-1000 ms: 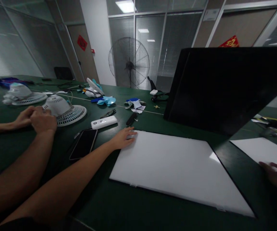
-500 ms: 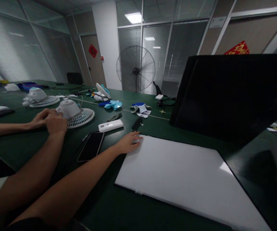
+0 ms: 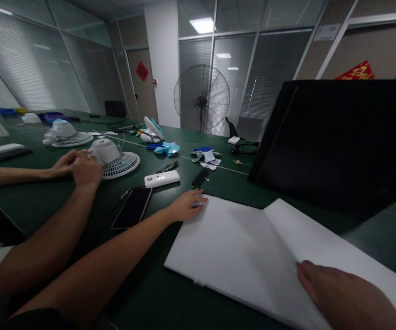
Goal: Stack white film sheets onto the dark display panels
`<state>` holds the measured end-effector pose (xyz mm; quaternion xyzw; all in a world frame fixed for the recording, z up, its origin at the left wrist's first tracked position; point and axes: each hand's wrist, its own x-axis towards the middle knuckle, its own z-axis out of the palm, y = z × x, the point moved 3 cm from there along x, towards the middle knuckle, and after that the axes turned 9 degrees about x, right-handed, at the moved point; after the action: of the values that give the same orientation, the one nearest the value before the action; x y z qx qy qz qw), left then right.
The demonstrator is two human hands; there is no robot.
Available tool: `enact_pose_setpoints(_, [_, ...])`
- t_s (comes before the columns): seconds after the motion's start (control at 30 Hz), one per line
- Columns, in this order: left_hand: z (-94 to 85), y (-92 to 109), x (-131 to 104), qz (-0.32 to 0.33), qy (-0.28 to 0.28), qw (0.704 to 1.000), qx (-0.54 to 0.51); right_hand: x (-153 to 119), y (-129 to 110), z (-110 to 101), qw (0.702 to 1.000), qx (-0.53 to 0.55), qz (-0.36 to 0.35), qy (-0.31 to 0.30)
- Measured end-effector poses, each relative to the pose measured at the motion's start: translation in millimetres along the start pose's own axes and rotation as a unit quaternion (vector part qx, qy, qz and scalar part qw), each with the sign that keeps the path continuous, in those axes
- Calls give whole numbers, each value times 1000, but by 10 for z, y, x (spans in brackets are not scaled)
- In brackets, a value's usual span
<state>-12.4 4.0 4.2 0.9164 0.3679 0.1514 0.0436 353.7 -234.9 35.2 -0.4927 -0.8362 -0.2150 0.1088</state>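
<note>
Head view shows work partway: the flat white rectangular panel with dark edging (image 3: pixel 232 243) lies on the green table (image 3: pixel 156 293); the thin white sheet (image 3: pixel 321 238) overlaps its right part, not aligned. My left hand (image 3: pixel 186 206) rests on the panel's far left corner, fingers slightly apart; my right hand (image 3: pixel 349 293) clamps the sheet's left edge.

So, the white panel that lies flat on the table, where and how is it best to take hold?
Perhaps pinch the white panel at its near left corner, coming from the left: it lies flat, its edge is thin, and this corner is bare. The left hand rests at the far left corner; a white sheet is over the right part.
</note>
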Motion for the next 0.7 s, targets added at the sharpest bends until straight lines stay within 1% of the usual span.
enact_pose_setpoints(0.03, [-1,3,3,-3,-3,1000,-6,131,-232,-88,999,1,-52,13])
enact_pose_setpoints(0.1, [-1,2,13,-14,-3,1000,-24,333,-591,-216,993,30,-113,9])
enact_pose_setpoints(0.17, [4,-8,23,-30,3,999,-45,431,-821,-283,985,61,-155,33])
enact_pose_setpoints(0.23, [9,-19,29,-35,13,997,-64,435,-943,-275,979,84,-172,65])
enact_pose_setpoints(0.3, [10,-20,29,-25,19,997,-75,399,-1006,-210,978,107,-161,74])
enact_pose_setpoints(0.4, [-2,-12,22,-25,21,996,-78,367,-1076,-116,979,145,-120,80])
enact_pose_setpoints(0.47, [-11,0,19,-36,17,997,-74,382,-1118,-76,978,170,-98,69])
enact_pose_setpoints(0.53, [-9,13,22,-37,13,997,-61,407,-1130,-54,973,205,-93,51])
enact_pose_setpoints(0.63, [18,4,33,-21,13,999,-42,430,-1036,-67,953,286,-97,-3])
enact_pose_setpoints(0.7, [44,-22,41,-4,15,999,-43,441,-916,-153,923,375,-78,-40])
